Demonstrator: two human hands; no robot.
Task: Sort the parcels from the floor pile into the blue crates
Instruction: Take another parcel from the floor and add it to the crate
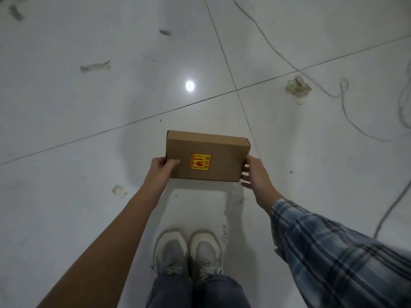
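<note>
While both arms reach forward and down, the person holds a brown cardboard parcel (208, 155) out in front, above the floor (89, 130). Left hand (163, 166) grips the parcel's left end, thumb lying on the top face, other fingers hidden underneath. Right hand (255, 174) cups the right end, fingers curled round the near corner. Left forearm bare; right arm in a blue plaid sleeve (333, 252). Parcel is level, long side across, a yellow-and-red fragile sticker (199, 161) on top near the left hand. Directly below: grey sneakers (189, 252) side by side on white glossy tile. Tape scraps (95, 66) lie on the floor at upper left, a crumpled wad (297, 85) at right, and a grey cable (342, 103) snakes along the right side. A ceiling light reflection (189, 86) sits beyond the parcel.
</note>
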